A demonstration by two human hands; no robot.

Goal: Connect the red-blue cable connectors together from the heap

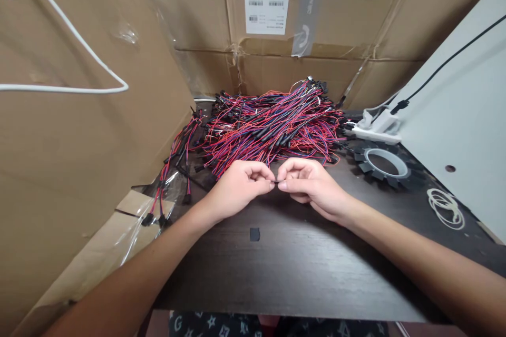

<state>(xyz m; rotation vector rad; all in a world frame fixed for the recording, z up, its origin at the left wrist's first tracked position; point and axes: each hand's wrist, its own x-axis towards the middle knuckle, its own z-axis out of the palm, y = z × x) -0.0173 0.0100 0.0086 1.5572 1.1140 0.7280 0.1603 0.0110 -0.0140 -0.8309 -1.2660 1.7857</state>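
Observation:
My left hand (239,187) and my right hand (306,181) meet fingertip to fingertip above the dark wooden table (276,268). Both are closed in a pinch on one small thin dark piece (275,181) held between them; I cannot make out what it is. Just behind the hands lies a big pile of red, blue and black wires with black connectors (272,124). A smaller bundle of the same wires (174,168) trails off the pile to the left, over the table's edge.
Cardboard boxes wall the table at the left (79,142) and back (300,21). A tape roll on a black toothed holder (385,163) and a white power strip (375,126) sit right. White rubber bands (446,208) lie by a white panel (466,116).

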